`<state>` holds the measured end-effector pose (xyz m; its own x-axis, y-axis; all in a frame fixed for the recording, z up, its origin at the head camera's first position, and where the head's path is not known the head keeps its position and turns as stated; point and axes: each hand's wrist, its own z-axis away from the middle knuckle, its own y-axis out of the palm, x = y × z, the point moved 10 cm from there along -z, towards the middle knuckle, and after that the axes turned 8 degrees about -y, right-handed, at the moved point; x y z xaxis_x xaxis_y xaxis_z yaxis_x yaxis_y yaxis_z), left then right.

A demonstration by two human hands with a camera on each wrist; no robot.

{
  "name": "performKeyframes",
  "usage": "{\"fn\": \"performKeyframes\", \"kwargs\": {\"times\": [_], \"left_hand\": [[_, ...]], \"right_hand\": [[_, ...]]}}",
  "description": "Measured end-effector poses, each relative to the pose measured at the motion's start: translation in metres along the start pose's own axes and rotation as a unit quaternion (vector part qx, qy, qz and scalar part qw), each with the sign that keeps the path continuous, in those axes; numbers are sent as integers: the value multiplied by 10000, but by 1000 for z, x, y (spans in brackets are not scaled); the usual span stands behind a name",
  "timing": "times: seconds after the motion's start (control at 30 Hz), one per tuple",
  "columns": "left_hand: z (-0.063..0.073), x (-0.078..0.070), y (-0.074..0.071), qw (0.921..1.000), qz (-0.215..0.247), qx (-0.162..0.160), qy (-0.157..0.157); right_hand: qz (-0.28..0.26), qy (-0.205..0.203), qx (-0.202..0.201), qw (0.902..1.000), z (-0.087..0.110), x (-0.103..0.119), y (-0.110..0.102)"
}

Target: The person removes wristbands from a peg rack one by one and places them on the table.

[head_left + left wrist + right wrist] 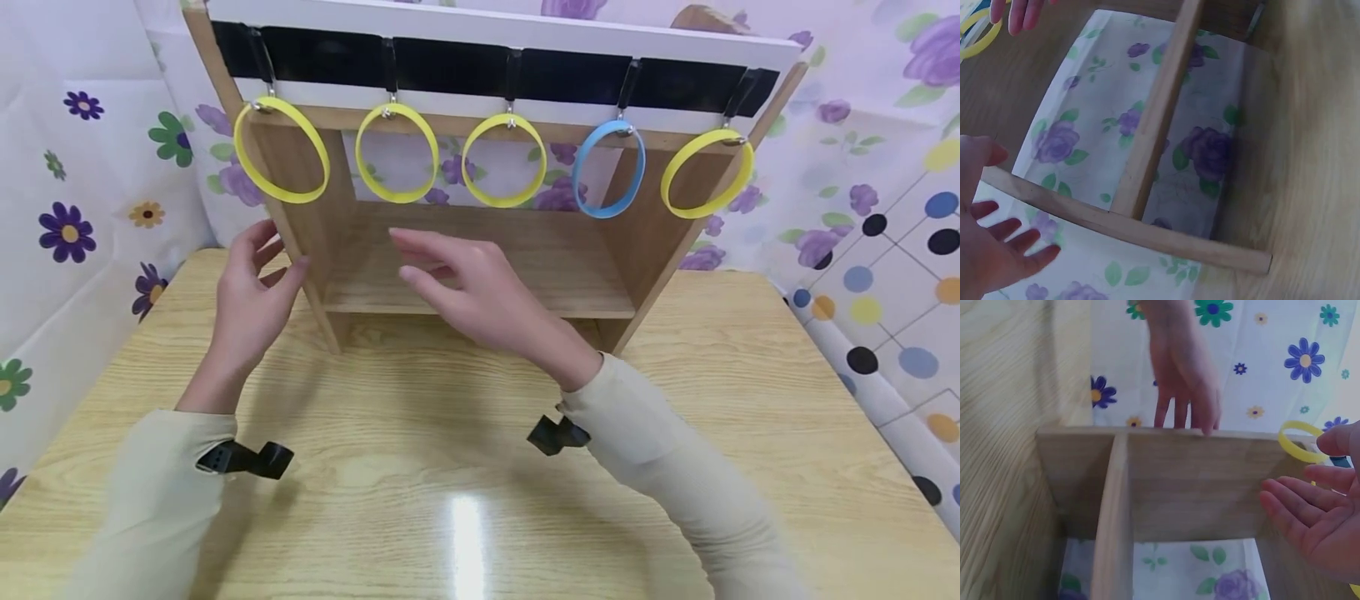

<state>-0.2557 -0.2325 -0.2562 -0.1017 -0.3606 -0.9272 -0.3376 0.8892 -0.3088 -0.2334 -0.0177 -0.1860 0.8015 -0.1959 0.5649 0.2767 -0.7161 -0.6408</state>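
A wooden shelf unit [480, 250] stands upright on the table, with yellow bands [300, 197] and one blue band [576, 173] hanging in a row along its top front. My left hand [258, 287] is at the unit's left side panel [1210, 434], its thumb by the front edge and its fingers along the outer side. In the left wrist view, those fingers are spread and loosely bent beside the panel's edge. My right hand [472, 283] hovers before the shelf opening, below the bands, fingers loosely extended and nothing held.
Each band hangs from a metal clip on a black strap [450, 65] across the white top board [480, 23]. The wood-grain table [390, 450] extends in front of the unit. Flowered sheeting [75, 317] covers the walls, and dotted sheeting [892, 333] is at the right.
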Motion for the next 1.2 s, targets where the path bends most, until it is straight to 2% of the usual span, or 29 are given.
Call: {"fn": "performKeyframes", "kwargs": {"times": [0.1, 0.23, 0.33, 0.5, 0.77, 0.9, 1.03, 1.2], "left_hand": [[-4, 2, 3, 9980, 621, -13, 75], [-7, 6, 5, 9911, 1317, -191, 60], [-8, 8, 2, 9861, 1618, -388, 33], [-10, 6, -2, 9788, 1997, -451, 61], [-11, 8, -3, 9769, 2090, -420, 109], [-10, 9, -4, 9758, 2146, -384, 176], [-10, 8, -4, 9799, 1959, -307, 235], [-13, 9, 0, 9836, 1780, -180, 231]], "right_hand": [[-358, 190, 17, 9992, -11, -1, 6], [-535, 190, -34, 9984, -23, 2, 11], [-536, 195, -64, 9984, -33, 5, 13], [-643, 484, -186, 9966, -48, 2, 14], [-1041, 867, -442, 9898, -63, -8, 19], [-1364, 1108, -612, 9825, -68, -12, 21], [-1672, 1341, -791, 9736, -72, -16, 22], [-1631, 1355, -951, 9726, -73, -16, 20]]}}
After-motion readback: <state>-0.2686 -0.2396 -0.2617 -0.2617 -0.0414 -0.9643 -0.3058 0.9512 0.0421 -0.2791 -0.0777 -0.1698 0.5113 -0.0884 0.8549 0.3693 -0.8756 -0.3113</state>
